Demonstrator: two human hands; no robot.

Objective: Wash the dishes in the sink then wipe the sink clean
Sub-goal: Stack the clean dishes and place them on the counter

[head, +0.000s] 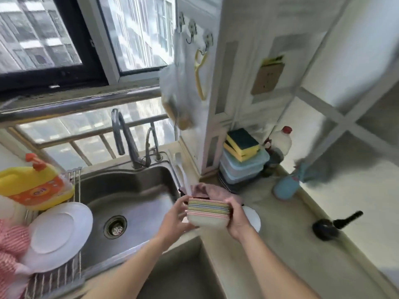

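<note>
Beside the sink (138,186), both hands' fingers (180,205) grip stacked bowls (208,213); sponges (241,144) behind.

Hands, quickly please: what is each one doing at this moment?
Left hand: grips the left side of the stack of coloured dishes.
Right hand: grips the right side of the same stack.

Two hands, left (176,216) and right (236,219); one stack of coloured dishes (208,212), its number too blurred to count; two white plates (59,228) (252,219); one sink (129,190); two taps (125,137) (152,143); two sponges (241,144); one yellow detergent jug (36,186); three wall hooks (192,31).
</note>
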